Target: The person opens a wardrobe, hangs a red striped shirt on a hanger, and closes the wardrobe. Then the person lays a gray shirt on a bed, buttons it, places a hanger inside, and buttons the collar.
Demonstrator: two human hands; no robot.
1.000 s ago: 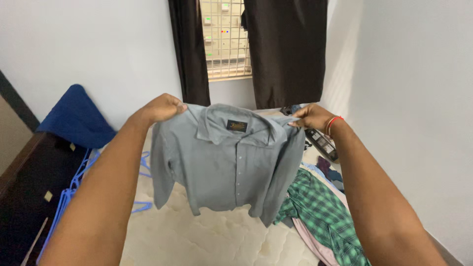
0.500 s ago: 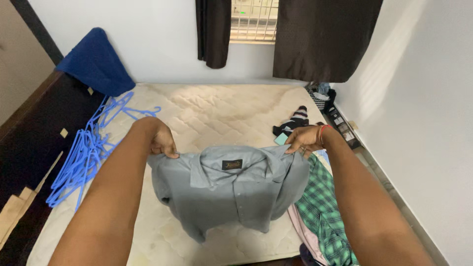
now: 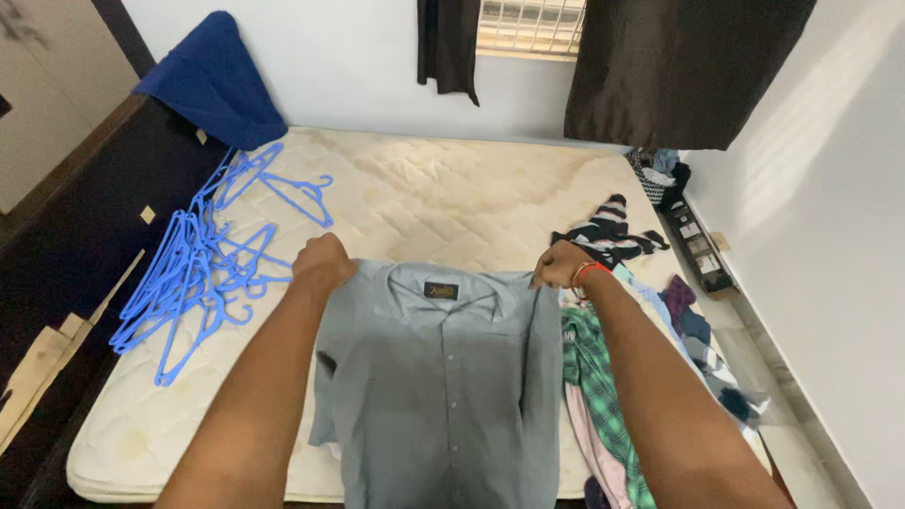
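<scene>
Shirt (image 3: 443, 396) – pinched at shoulders between both hands – drapes down.

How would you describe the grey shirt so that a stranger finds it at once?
Start at the bare mattress. At its near edge, the left hand and the right hand grip the grey shirt by its shoulders. It is plain and spread flat, unlike the crumpled green checked shirt beside it.

Both hands, left hand (image 3: 323, 262) and right hand (image 3: 558, 265), pinch a grey shirt (image 3: 443, 396) by its shoulders over the mattress (image 3: 424, 203).
</scene>
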